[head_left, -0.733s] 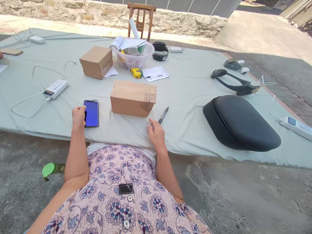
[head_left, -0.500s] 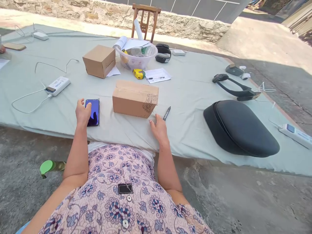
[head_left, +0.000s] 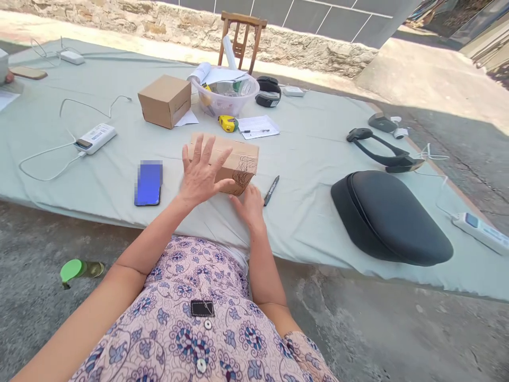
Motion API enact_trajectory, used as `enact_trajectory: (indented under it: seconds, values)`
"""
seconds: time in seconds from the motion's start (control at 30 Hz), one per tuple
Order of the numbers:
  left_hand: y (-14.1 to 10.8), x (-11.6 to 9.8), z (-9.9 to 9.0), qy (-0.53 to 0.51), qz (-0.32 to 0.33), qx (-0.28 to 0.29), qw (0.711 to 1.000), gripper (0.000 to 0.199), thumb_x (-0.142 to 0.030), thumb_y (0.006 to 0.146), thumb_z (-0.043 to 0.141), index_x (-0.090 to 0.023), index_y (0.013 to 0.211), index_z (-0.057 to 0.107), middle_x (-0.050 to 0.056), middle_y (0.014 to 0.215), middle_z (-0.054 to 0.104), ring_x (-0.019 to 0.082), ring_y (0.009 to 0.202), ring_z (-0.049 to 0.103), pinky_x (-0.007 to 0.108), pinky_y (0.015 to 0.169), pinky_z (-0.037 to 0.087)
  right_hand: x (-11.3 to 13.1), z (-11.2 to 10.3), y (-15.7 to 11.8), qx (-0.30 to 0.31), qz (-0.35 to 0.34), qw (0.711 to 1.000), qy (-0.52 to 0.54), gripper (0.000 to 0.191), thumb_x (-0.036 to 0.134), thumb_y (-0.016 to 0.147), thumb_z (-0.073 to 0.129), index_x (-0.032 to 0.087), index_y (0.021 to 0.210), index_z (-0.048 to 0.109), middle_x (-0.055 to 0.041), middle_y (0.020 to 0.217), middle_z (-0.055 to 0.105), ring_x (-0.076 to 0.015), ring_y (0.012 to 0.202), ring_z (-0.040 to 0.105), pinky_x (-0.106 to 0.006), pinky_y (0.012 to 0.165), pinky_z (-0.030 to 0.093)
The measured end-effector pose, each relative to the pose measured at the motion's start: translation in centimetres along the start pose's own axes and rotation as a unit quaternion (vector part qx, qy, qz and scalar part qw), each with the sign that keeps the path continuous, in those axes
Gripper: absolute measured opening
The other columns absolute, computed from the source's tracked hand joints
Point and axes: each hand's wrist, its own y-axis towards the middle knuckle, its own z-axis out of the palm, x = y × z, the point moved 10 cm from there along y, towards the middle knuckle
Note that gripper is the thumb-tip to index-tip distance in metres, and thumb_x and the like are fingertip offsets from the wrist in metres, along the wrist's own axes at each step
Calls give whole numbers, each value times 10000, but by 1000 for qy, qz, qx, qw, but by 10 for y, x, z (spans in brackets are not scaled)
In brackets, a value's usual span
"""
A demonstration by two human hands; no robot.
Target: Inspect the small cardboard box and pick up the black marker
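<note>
My left hand [head_left: 201,175] is spread wide in front of and over the left part of a brown cardboard box [head_left: 238,151], hiding much of its near side. Whether its palm touches the box I cannot tell. Black scribbled lines mark the box's right end. My right hand [head_left: 249,204] is at the box's lower right corner, thumb apart from the fingers, with nothing seen in it. Just right of that hand lies a black marker pen [head_left: 271,191]. A phone [head_left: 148,183] with a blue screen rests on the cloth to the left.
A second cardboard box [head_left: 165,101], a plastic basket [head_left: 226,101], a yellow tape measure [head_left: 228,123] and paper [head_left: 259,127] with a pen stand farther back. A white power bank [head_left: 95,139] with a cable is left. A black case [head_left: 392,217] and a headset [head_left: 384,151] lie right.
My left hand has left the phone and moved right to the box, fingers spreading. My right hand has shifted slightly left, closer to the box's corner. The box itself looks unmoved.
</note>
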Motion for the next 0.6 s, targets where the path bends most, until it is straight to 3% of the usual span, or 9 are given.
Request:
enact_trajectory:
  seconds: [0.1,0.2,0.33,0.47,0.6]
  values:
    - [2,-1,24,4,14,33,999,583,-570,869,636,-340,1401,570,105,1556,480,384,1505,318,668,1217,50,-3,7,-3,-35,-12,999,-10,494,427,932,547,149,1340,547,-196,1418,571,-368,1360,444,-578,1118,340]
    - [-1,8,30,2,-1,27,1000,445,-457,925,598,-352,1358,605,86,1513,537,350,1458,416,644,1221,127,-7,10,-2,-44,-14,999,5,393,325,962,466,155,1291,596,-189,1371,605,-343,1324,476,-562,1111,357]
    - [-7,13,21,-13,-9,-2,1000,406,-474,933,580,-349,1314,643,76,1467,585,343,1427,460,621,1208,175,-12,3,-2,-63,-9,995,76,417,338,967,433,183,1310,612,-180,1379,606,-316,1324,507,-551,1113,396]
    - [-14,19,1,-37,-62,-57,996,421,-540,918,581,-356,1286,669,70,1422,625,342,1395,494,587,1193,183,-6,-9,-9,-82,-17,970,230,534,420,972,435,212,1461,487,-123,1463,568,-242,1339,532,-453,1117,450]
    - [-24,19,-17,-102,-124,-105,982,428,-541,930,574,-330,1290,671,65,1412,635,313,1379,509,522,1186,244,12,-44,-24,-130,-19,949,286,649,468,979,453,247,1569,298,-128,1430,576,-203,1057,670,-392,931,568]
